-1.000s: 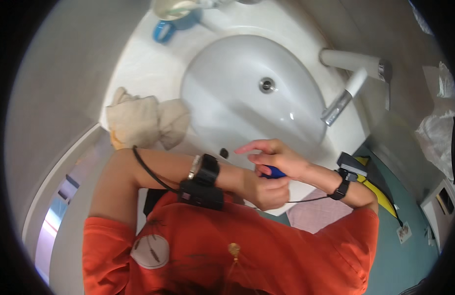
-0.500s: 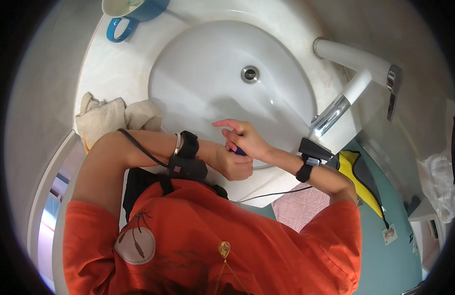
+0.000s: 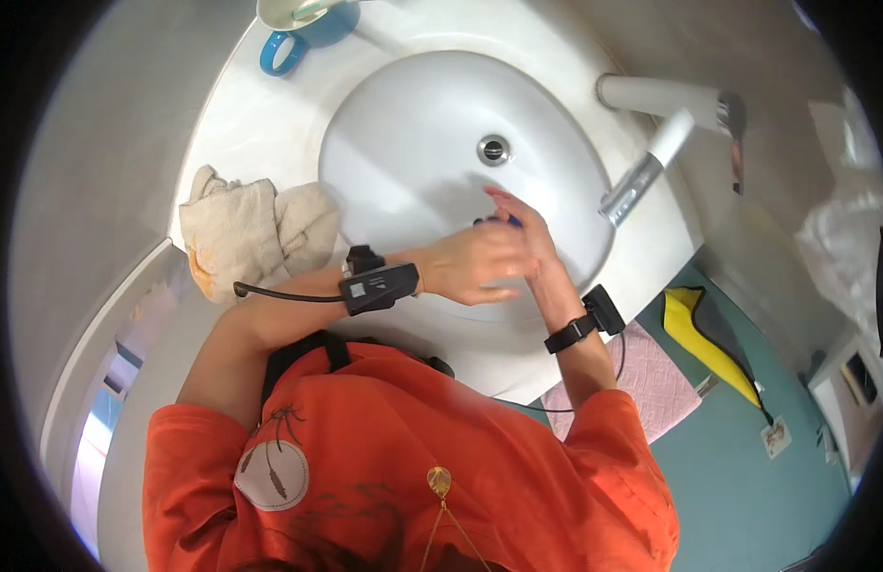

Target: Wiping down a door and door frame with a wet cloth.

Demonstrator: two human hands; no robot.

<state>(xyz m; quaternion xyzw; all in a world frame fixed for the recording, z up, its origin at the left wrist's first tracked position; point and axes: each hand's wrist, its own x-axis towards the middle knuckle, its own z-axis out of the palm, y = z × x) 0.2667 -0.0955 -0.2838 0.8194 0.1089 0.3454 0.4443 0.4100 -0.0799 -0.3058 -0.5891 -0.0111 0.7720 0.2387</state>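
Note:
My hands meet above the near part of the white sink basin (image 3: 403,114). My right hand (image 3: 525,229) is closed around a small dark blue object (image 3: 502,221). Its kind cannot be made out, as the fingers cover most of it. One finger of that hand points up towards the drain. My left hand (image 3: 475,265), back upward, lies across the heel of my right hand and its wrist. Its fingers are stretched out and slightly smeared by motion, with nothing seen in them.
A crumpled beige towel (image 3: 236,229) lies on the counter at the left. A blue mug (image 3: 322,24) stands at the far left. The white and chrome faucet (image 3: 642,176) reaches over the basin's right side. A yellow and grey pouch (image 3: 704,338) and a pink mat (image 3: 656,386) lie at lower right.
Both hands have moved farther over the basin. My left hand has gone from gripping beside the blue object to lying across my right wrist. The blue object stays with my right hand.

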